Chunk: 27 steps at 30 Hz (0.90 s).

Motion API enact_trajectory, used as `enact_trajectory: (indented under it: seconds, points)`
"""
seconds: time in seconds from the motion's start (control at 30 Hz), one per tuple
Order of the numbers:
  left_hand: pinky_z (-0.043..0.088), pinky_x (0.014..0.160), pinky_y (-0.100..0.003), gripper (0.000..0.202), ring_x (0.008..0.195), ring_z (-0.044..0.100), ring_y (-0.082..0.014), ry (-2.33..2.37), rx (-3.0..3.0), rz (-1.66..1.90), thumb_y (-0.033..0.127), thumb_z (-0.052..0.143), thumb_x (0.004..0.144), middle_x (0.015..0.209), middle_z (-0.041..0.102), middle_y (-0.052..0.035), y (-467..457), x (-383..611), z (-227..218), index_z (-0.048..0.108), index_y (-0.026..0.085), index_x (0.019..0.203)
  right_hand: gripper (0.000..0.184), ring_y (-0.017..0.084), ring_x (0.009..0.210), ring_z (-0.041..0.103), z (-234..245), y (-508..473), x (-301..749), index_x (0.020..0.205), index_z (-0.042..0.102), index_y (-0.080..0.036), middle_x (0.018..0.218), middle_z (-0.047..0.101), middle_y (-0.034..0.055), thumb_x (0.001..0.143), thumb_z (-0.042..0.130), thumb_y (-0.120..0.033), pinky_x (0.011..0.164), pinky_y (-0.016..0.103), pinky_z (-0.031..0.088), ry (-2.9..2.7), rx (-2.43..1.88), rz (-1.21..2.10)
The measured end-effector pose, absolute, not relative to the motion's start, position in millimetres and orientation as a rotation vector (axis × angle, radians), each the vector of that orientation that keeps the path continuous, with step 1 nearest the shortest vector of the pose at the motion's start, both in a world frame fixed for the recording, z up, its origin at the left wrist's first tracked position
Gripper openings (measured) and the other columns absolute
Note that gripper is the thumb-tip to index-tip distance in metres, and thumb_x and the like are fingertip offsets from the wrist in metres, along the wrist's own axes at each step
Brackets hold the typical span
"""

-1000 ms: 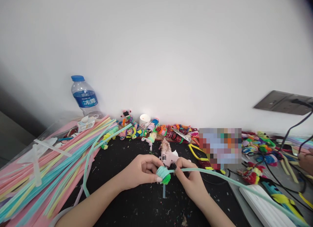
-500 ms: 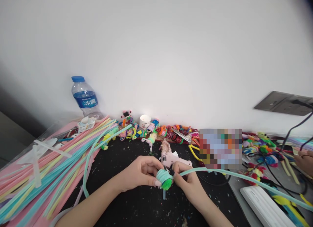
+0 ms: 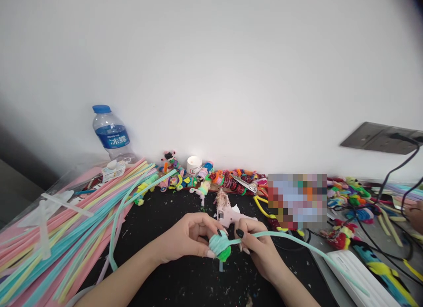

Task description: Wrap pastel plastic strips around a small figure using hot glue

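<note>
Left hand (image 3: 185, 238) grasping a mint coil (image 3: 217, 244), right hand (image 3: 261, 249) pinching its strip (image 3: 291, 237), clear bottle (image 3: 105, 118) wearing a white-lettered blue label (image 3: 114, 137), printed paper cup (image 3: 194, 165) standing by the wall (image 3: 211, 77).

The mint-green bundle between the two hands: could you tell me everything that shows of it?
The mint-green bundle looks soft and fuzzy, like strand wound round in several turns, with a bright green tuft at its lower right end. It sits tilted in the left hand, pinched between thumb and fingers, over the black surface. A matching strand runs from its right side through the right hand's pinch and arcs onward. Its far side is hidden.
</note>
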<state>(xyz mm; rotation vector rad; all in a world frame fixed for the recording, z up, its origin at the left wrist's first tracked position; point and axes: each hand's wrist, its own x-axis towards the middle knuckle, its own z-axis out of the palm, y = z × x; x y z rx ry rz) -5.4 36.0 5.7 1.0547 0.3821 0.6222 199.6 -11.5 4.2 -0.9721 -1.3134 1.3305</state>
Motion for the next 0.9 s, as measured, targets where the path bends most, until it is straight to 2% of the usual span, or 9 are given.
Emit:
enact_trajectory:
  seconds: [0.2, 0.6, 0.9]
  points:
    - [0.048, 0.067, -0.024, 0.030, 0.085, 0.061, -0.0151, 0.368, 1.027, 0.627, 0.000, 0.074, 0.057, 0.102, 0.063, -0.0040, 35.0, -6.3, 7.7, 0.064, 0.018, 0.078, 0.033, 0.008, 0.045, 0.031, 4.2, -11.0, 199.4, 0.052, 0.043, -0.018, 0.048, 0.043, -0.0048, 0.078, 0.058, -0.032, 0.046, 0.022, 0.021, -1.304, -1.011, 1.405]
    - [0.049, 0.067, -0.025, 0.029, 0.083, 0.061, -0.0156, 0.340, 0.998, 0.627, 0.001, 0.076, 0.055, 0.100, 0.063, -0.0034, 35.3, -6.1, 7.3, 0.061, 0.015, 0.076, 0.030, 0.011, 0.051, 0.039, 15.3, -9.7, 195.2, 0.052, 0.041, -0.019, 0.051, 0.046, -0.0037, 0.078, 0.054, -0.023, 0.051, 0.023, 0.029, -1.546, -1.173, 1.254]
    - [0.049, 0.068, -0.026, 0.031, 0.083, 0.060, -0.0143, 0.311, 0.995, 0.617, 0.000, 0.075, 0.058, 0.101, 0.059, -0.0047, 35.6, -4.5, 6.9, 0.055, 0.015, 0.077, 0.029, 0.010, 0.053, 0.037, 16.1, -13.0, 188.9, 0.054, 0.039, -0.019, 0.055, 0.041, -0.0048, 0.081, 0.051, -0.024, 0.051, 0.021, 0.029, -1.632, -1.261, 1.156]
